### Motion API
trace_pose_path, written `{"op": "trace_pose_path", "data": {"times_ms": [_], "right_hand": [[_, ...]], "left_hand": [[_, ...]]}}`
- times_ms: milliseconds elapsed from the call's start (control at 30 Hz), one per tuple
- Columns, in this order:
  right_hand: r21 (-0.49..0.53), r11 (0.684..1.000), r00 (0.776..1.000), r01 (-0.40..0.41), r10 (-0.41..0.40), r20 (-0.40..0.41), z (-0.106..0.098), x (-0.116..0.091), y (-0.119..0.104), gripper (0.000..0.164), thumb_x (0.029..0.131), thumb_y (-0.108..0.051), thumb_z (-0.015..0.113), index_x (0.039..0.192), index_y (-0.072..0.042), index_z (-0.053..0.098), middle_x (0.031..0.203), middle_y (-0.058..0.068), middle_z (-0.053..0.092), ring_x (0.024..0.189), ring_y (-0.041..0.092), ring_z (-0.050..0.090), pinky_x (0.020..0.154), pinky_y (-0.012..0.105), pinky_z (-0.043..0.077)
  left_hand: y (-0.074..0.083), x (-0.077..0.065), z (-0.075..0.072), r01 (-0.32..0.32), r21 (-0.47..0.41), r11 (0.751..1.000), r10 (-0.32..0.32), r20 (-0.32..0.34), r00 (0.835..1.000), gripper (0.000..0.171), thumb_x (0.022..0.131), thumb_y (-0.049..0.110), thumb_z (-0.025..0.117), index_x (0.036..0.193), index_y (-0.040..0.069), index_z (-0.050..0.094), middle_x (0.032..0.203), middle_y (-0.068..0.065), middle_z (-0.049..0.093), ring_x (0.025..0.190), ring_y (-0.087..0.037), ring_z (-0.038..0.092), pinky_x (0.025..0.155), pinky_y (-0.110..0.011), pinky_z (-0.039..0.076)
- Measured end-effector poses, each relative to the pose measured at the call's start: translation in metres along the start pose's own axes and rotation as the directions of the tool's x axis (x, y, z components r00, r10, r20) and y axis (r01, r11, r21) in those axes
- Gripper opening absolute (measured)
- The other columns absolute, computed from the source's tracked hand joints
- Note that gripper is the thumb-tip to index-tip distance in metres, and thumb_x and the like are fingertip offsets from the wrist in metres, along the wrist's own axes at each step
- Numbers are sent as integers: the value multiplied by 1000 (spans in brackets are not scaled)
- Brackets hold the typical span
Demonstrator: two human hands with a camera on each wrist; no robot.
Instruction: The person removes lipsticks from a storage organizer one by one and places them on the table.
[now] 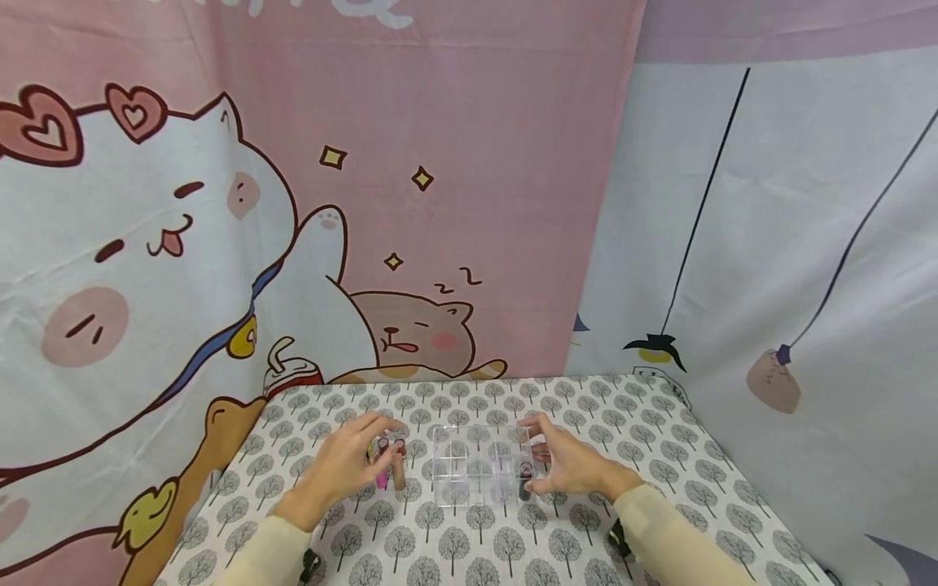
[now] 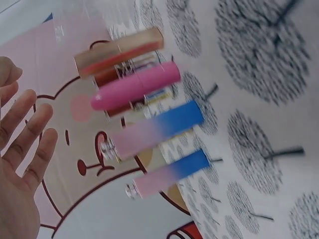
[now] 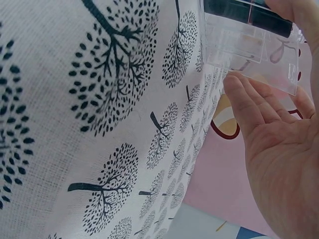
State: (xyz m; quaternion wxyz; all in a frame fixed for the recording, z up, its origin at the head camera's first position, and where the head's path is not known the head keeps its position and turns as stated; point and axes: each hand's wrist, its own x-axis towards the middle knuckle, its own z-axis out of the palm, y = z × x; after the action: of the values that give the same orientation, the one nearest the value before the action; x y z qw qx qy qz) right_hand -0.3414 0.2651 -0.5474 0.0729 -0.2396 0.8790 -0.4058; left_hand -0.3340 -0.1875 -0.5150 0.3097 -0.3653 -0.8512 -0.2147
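My left hand [image 1: 348, 458] hovers just left of a small group of lipstick tubes standing on the cloth. In the left wrist view its fingers are spread and apart from the tubes: a tan-gold tube [image 2: 119, 51], a pink tube [image 2: 137, 88] and two pink-to-blue tubes [image 2: 158, 128] [image 2: 172, 173], with partly hidden ones behind. A clear divided organizer [image 1: 469, 465] stands to the right. At its right end my right hand [image 1: 575, 462] spreads its fingers along the wall, thumb close to a dark lipstick tube [image 3: 249, 14]. Whether the thumb touches that tube I cannot tell.
A white cloth [image 1: 454, 561] with grey tree prints covers the table. Behind it hangs a pink cartoon curtain [image 1: 498, 203], and a pale curtain [image 1: 733, 268] borders the right side.
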Motion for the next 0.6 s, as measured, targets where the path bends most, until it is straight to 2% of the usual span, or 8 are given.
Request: {"op": "trace_pose_path", "data": {"times_ms": [100,267,433,600], "right_hand": [[-6,1000,1000,1,-1,3,0,0,0,112,86,-21,105,173,-10,34,164,19,57,148,49,68,125,57,62],[-11,1000,1000,6,-6,0,0,2,0,110,88,-22,104,173,-13,34,164,20,56,149,47,69,125,55,62],[-8,1000,1000,-2,2,0,1,2,2,108,89,-22,104,172,-18,36,163,18,55,150,44,69,125,52,63],[10,1000,1000,7,-7,13,-1,1,0,108,89,-22,104,172,-15,36,164,21,55,151,47,67,127,54,60]], "left_hand": [[6,5,5,-11,-20,1000,11,-3,1000,44,93,11,94,135,17,80,125,-1,83,68,13,41,57,-8,45],[15,13,15,-27,-36,999,27,-1,1000,48,94,14,94,139,16,79,119,0,81,73,9,56,60,-9,51],[27,19,24,17,-50,999,-13,82,997,53,99,25,93,148,21,75,129,1,81,75,4,65,59,-7,51],[37,29,32,10,-54,998,-4,108,994,54,99,30,93,149,22,75,132,2,81,95,-12,77,60,-9,51]]}}
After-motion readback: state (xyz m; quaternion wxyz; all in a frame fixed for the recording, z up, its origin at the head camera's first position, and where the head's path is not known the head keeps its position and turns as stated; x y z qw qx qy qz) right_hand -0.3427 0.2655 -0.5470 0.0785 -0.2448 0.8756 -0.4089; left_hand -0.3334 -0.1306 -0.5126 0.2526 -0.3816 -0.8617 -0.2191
